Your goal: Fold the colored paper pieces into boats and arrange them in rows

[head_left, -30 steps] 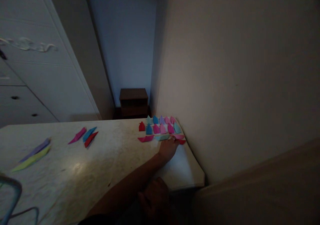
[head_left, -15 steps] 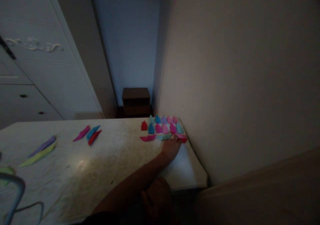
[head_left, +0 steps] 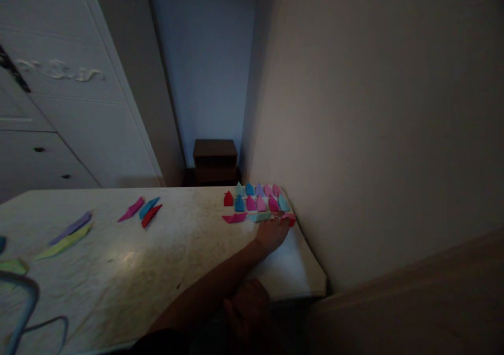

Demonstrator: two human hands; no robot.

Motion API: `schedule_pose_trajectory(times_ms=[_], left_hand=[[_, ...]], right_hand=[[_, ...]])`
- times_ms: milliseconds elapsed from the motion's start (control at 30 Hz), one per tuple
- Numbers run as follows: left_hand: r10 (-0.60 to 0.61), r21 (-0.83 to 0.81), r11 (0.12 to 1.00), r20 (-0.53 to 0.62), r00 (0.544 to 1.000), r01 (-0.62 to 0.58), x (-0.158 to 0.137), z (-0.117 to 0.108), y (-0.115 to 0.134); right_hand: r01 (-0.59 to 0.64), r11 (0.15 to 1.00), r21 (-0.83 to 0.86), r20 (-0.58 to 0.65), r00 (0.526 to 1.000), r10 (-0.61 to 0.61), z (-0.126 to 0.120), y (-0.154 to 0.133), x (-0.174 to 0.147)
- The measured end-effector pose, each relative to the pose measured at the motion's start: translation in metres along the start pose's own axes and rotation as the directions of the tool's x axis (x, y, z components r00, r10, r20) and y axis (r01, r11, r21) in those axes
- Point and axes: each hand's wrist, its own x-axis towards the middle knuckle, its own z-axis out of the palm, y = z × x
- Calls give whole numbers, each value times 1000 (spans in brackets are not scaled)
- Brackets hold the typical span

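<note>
My left hand [head_left: 273, 233] reaches across from the lower left, a ring on one finger. Its fingers are closed at a red folded paper boat [head_left: 292, 221] near the table's right edge and partly cover it. A pink paper boat [head_left: 289, 216] lies just behind those fingertips. Left of the hand, in the same front row, are a pale green paper boat [head_left: 260, 217] and a magenta one [head_left: 235, 218]. Behind them stand two rows of small folded papers, including a red one [head_left: 228, 199] and a blue one [head_left: 239, 204]. My right hand [head_left: 250, 305] hangs curled in shadow below the table edge.
On the left of the table [head_left: 189, 260] lie magenta [head_left: 132, 209], blue [head_left: 149, 207] and red [head_left: 151, 216] folded papers, then purple [head_left: 71, 228] and yellow-green [head_left: 66, 241] ones. A curved metal tube [head_left: 31, 292] stands lower left. A wall [head_left: 354, 134] borders the right side.
The view has shifted slightly, so the table's papers appear a little further right. My left hand has edged right over the red paper boat. My right hand looks unchanged.
</note>
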Motion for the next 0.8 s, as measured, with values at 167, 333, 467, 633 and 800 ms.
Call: schedule_pose_trajectory(times_ms=[167,333,467,633,800], left_hand=[[96,-23,995,32,995,-95,6,-3,0],[73,-25,997,72,995,-72,8,-1,1],[47,-48,998,96,994,-42,7,0,1],[44,-50,998,84,995,-40,7,-1,0],[50,-35,998,55,997,-48,6,0,1]], right_hand=[[-8,1000,-30,-39,999,7,3,0,-1],[5,999,-34,-44,999,-7,5,2,-1],[-10,1000,-25,-27,1000,9,2,0,1],[-2,1000,-2,-23,1000,2,0,-2,3],[3,1000,-21,-13,1000,-4,2,0,0]])
